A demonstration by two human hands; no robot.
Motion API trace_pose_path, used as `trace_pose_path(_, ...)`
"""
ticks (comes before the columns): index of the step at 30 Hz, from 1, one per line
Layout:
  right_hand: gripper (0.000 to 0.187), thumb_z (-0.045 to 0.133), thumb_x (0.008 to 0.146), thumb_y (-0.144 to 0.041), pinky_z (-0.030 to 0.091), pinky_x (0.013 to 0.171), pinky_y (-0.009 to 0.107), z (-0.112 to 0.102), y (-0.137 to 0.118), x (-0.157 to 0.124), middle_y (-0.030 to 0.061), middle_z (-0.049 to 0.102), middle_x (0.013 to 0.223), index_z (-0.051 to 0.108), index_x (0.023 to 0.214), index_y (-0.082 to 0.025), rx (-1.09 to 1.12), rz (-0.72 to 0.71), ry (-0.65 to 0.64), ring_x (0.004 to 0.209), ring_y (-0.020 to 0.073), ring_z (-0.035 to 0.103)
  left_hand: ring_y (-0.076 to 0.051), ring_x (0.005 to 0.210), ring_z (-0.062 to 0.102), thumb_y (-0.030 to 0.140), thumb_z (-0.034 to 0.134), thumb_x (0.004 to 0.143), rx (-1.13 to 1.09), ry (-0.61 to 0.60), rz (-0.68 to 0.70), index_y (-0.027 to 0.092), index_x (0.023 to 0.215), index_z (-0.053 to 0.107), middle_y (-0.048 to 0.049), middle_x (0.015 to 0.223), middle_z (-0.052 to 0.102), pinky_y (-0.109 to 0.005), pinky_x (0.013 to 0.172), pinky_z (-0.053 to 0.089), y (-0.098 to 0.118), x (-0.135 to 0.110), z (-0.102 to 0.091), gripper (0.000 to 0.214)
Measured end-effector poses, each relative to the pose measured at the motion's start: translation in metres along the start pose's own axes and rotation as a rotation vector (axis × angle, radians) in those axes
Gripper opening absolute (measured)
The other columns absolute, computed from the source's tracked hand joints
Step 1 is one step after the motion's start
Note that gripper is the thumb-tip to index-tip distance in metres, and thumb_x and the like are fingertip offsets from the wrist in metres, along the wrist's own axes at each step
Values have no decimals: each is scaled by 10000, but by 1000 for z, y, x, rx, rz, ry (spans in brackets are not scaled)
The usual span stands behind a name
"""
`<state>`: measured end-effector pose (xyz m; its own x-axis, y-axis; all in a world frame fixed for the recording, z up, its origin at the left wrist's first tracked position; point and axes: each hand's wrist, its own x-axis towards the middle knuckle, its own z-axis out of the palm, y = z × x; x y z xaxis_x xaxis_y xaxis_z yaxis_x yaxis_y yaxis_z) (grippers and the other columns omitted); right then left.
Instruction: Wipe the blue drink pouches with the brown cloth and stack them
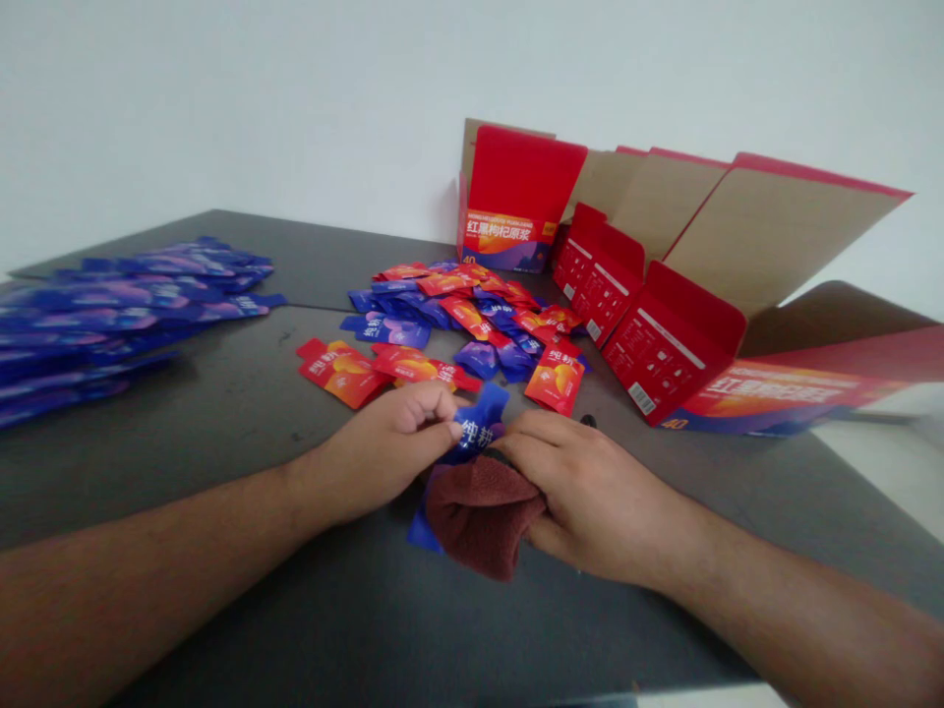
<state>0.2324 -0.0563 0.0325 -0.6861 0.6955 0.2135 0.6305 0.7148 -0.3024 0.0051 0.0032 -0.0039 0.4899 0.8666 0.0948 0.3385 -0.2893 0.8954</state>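
Note:
Near the middle of the dark table, my left hand [405, 433] pinches the upper left edge of a blue sachet [476, 428] with white lettering. My right hand [582, 482] is closed around a folded brown cloth [483, 511], which lies across the sachet and hides its lower part. A blue corner sticks out below the cloth on the left. Just beyond my hands are red sachets [343, 372], with another red sachet [557, 376] to the right. A small black object [588, 421] shows behind my right hand, too little of it visible to name.
Behind my hands lies a loose heap of red and blue sachets [472, 305]. Stacked blue pouches [125, 315] cover the left of the table [295, 610]. Open red cartons [508, 197] stand in a row along the back right, flaps up, with the nearest carton [782, 398] at far right.

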Motion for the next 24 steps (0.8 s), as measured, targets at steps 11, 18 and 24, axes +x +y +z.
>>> trace_pose_path(11,226,643,870,-150,515,860,356,0,11,-1,83,660,1085,627,1094,-175,-53,74,78,1008,236,618,-114,603,469,304,594,930,-75,-10,-28,199,775,558,36,682,556,-240,556,388,-2,-1,2,190)
trace_pose_path(18,187,622,843,-126,494,805,332,0,17,0,54,632,1014,579,1010,-200,-42,104,84,943,215,607,-110,616,479,319,616,936,-89,-36,-40,197,762,552,39,698,575,-233,560,395,-1,-2,3,222)
trace_pose_path(24,170,610,800,-116,462,739,328,-2,24,3,31,583,899,513,893,-218,-64,226,233,845,208,573,-122,650,533,379,611,957,-50,-44,-46,192,830,606,20,750,636,-253,597,428,-4,-1,3,225)
